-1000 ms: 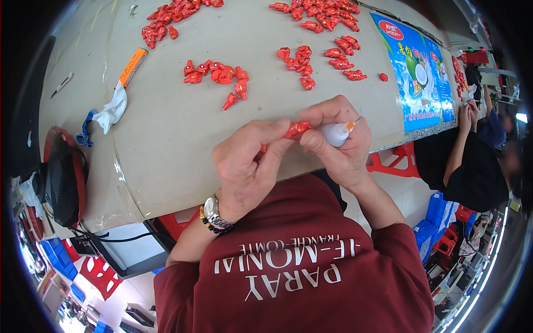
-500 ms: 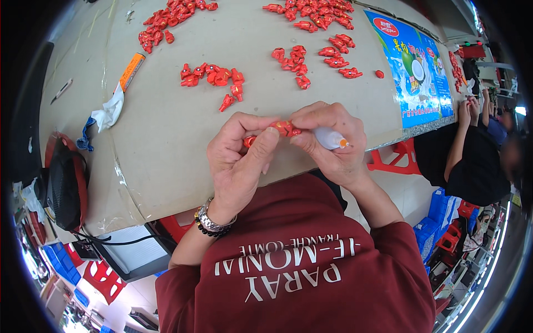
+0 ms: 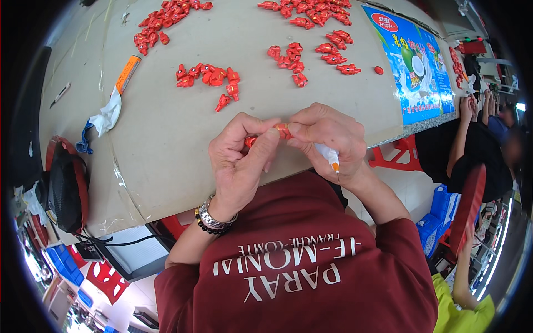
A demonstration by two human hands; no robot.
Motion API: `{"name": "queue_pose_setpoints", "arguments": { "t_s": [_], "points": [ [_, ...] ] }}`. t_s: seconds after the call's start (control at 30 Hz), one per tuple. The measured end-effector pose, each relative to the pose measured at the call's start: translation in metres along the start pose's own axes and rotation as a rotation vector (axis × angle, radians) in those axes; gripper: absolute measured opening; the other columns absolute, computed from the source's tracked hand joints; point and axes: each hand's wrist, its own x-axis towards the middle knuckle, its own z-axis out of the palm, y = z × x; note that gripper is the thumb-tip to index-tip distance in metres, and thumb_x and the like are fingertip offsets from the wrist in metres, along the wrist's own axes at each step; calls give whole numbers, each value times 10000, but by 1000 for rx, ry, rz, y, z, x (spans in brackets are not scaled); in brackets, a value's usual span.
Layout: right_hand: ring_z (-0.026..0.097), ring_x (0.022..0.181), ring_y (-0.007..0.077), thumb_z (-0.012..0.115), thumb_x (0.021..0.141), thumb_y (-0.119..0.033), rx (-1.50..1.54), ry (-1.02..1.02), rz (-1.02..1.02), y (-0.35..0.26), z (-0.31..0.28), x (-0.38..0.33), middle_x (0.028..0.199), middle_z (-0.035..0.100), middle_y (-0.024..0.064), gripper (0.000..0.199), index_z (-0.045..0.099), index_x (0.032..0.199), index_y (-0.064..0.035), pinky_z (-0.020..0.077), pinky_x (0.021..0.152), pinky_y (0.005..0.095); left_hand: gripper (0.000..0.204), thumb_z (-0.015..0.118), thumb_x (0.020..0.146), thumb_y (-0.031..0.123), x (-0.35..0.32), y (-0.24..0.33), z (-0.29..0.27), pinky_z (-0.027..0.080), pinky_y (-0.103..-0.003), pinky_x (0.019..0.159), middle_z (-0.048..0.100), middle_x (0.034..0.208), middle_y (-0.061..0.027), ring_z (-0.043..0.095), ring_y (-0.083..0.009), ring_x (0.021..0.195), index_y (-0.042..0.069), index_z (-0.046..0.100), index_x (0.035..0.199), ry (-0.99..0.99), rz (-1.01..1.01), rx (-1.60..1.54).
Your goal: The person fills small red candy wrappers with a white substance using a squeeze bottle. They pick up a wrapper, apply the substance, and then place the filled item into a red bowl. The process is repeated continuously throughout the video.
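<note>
A small red plastic part with gold markings [image 3: 282,131] is pinched between the thumbs and index fingers of both hands, held above the near edge of the table [image 3: 166,155]. The left hand [image 3: 240,158] grips its left end and also keeps a second red part [image 3: 250,141] tucked in its curled fingers. The right hand [image 3: 333,136] closes on the other end while its remaining fingers wrap a white squeeze bottle [image 3: 326,152], whose orange tip and thin needle point down toward the person. Beyond the hands lie a bent row of red parts [image 3: 212,75], a smaller cluster [image 3: 291,58], a short column [image 3: 335,49] and, alone, a red rounded piece [image 3: 378,70]; two larger heaps sit at the far edge. Leftward, a slim orange stick-shaped package [image 3: 127,74] touches a crumpled white tissue [image 3: 107,116], near a black-and-red bag [image 3: 66,186]. Rightward is a blue coconut-printed sheet [image 3: 413,69], with a co-worker in black [image 3: 480,147] beyond it.
</note>
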Motion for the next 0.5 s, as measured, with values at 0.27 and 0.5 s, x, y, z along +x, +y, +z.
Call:
{"name": "queue_pose_setpoints", "arguments": {
  "t_s": [0.27,0.5],
  "points": [
    [623,649,233,728,683,86,83,51,36,3,0,2,801,646,134,244,638,896,9,495,539,299,72,559,916,14,2,8,6,331,-175,463,554,667,10,428,-15,521,-18,602,964,74,-27,95],
    [643,682,234,737,715,26,31,175,95,4,-6,7,802,650,124,197,630,879,3,499,580,316,232,532,937,66,10,19,13,328,-169,447,571,747,-22,414,-30,502,-6,511,1156,130,-117,61]
  ]
}}
